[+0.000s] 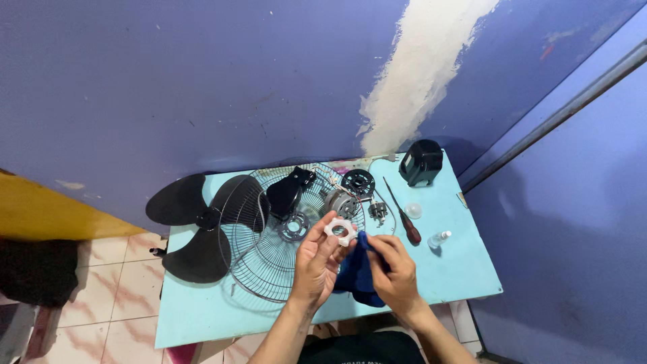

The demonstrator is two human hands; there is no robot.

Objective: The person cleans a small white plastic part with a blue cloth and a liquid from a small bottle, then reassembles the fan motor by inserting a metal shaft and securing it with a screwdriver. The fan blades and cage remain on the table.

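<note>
Two bare forearms reaching up from the lower edge, left hand point(315, 264) raised with fingers curled and fingertips pinched closed, right hand point(396, 271) beside it, palm down, fingers bent in a closed grasp, hands nearly touching, wrists apart

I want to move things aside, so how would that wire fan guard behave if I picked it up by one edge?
The wire fan guard is probably light for its width, being thin open wire. It may flex slightly if lifted by the rim. Parts such as the black ring lie on it, so tilting would likely spill them.
</note>
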